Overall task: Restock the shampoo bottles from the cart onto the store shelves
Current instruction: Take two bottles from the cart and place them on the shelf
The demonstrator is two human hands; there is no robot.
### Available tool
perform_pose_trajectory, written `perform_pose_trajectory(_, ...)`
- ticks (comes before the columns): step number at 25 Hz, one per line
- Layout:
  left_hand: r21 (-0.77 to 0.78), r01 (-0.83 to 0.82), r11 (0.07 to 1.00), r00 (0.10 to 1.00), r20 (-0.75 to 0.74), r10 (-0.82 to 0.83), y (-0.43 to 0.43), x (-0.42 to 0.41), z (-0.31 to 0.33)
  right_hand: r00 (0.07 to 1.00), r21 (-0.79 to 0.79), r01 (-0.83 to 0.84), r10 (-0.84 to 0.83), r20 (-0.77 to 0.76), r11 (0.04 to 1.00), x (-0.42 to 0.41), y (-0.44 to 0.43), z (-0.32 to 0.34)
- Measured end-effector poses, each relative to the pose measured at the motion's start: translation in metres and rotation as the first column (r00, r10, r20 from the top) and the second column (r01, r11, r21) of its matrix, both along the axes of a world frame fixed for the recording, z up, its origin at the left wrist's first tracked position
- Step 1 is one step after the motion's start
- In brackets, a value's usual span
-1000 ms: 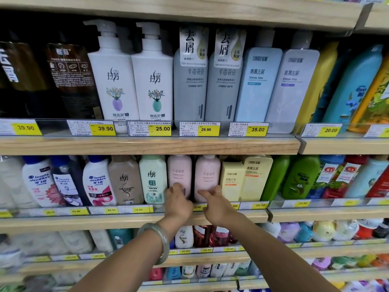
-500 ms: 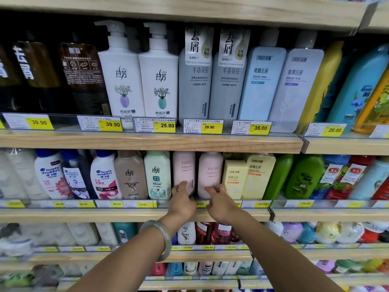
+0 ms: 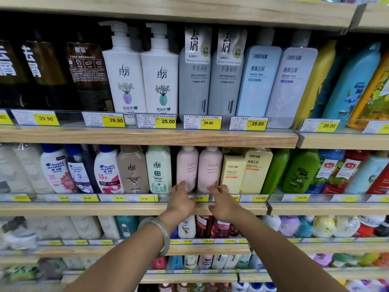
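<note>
Bracelet: a pale green bangle point(image 3: 162, 236) circles the left wrist, lower centre of the frame.
Lower shelf: its wooden edge point(image 3: 210, 248) crosses behind the forearms; on it stand a small white bottle point(image 3: 186, 227) and dark red bottles point(image 3: 210, 226), partly hidden by the hands.
Left hand point(image 3: 182, 202): raised in front of the middle shelf, with the thumb up against the bottom of the left pink bottle point(image 3: 187, 165). The fingers are hidden behind the back of the hand, so I cannot tell whether it grips.
Right hand point(image 3: 224, 204): fingers loosely bent, fingertips touching the bottom of the right pink bottle point(image 3: 210, 165), not wrapped round it. A thin ring point(image 3: 225, 189) shows on one finger.
Price rail point(image 3: 84, 198): a clear strip with yellow tags along the front of the middle shelf point(image 3: 126, 209).
Pink shampoo bottles: the two stand upright and side by side at centre frame, on the middle shelf.
Left neighbours: a mint bottle point(image 3: 158, 167), a brown bottle point(image 3: 131, 169), then white bottles with blue caps point(image 3: 107, 169).
Right neighbours: two pale yellow bottles point(image 3: 255, 167), then green bottles point(image 3: 299, 169).
Upper shelf point(image 3: 147, 138): two white pump bottles point(image 3: 124, 68), two grey bottles point(image 3: 194, 76), a light blue bottle point(image 3: 257, 76), and dark bottles point(image 3: 42, 66) at upper left.
</note>
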State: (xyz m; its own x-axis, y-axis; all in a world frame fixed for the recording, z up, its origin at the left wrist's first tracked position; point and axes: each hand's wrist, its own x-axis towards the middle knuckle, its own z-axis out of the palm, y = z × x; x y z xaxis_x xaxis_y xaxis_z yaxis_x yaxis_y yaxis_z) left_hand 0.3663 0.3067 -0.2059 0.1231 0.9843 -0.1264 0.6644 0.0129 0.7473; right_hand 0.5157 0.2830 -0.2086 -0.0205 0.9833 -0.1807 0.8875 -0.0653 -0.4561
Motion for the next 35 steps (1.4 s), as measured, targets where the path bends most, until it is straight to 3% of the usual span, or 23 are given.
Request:
perform_pose_trajectory(11, -0.037, -0.063, 0.997, 0.995, 0.072, 0.065, 0.008, 0.003, 0.007, 1.0, -0.007, -0.022, 0.022, -0.002, 1.0, -0.001, -0.008, 0.003)
perform_pose_trajectory(17, -0.212, -0.108, 0.971, 0.924, 0.339, 0.176, 0.011, 0.011, 0.01, 0.999, -0.033, 0.015, -0.016, -0.036, 0.999, -0.007, 0.005, -0.002)
perform_pose_trajectory(21, -0.247, -0.152, 0.957, 0.872, 0.422, 0.247, 0.018, 0.015, 0.016, 0.999, -0.024, 0.05, -0.05, 0.0, 0.998, -0.008, 0.012, -0.006)
perform_pose_trajectory(35, -0.258, -0.229, 0.939, 0.829, 0.453, 0.327, 0.023, 0.017, 0.019, 0.998, -0.05, 0.041, -0.038, 0.058, 0.998, -0.001, 0.014, -0.004)
